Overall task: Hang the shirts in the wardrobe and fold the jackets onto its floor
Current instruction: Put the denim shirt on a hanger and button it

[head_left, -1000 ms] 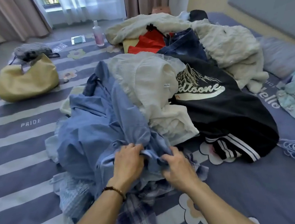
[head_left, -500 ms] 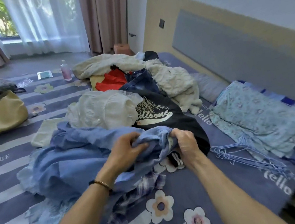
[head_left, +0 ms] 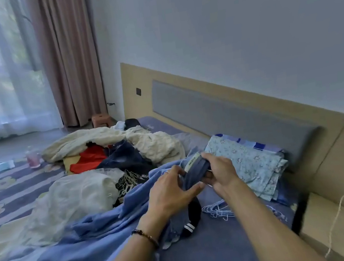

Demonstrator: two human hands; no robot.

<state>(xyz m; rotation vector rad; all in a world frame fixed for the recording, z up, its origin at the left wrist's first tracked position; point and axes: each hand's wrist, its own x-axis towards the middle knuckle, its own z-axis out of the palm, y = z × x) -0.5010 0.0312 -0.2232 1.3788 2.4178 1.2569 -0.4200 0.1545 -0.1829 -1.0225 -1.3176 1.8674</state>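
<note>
Between your two hands, in the head view, the light blue cotton shirt point(head_left: 97, 236) is gathered at its collar. Your right hand point(head_left: 220, 173) curls round the collar band by the white label point(head_left: 192, 163); your left hand point(head_left: 171, 193) pinches the cloth just beside it. The shirt's long axis trails away down and left of your left hand across the bed. The thin pale blue wire hangers point(head_left: 216, 209) lie below your right hand, the nearer one, I judge.

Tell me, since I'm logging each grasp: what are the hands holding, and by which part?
Both hands hold the blue shirt at its collar: right hand grips beside the neck label, left hand pinches just below.
</note>
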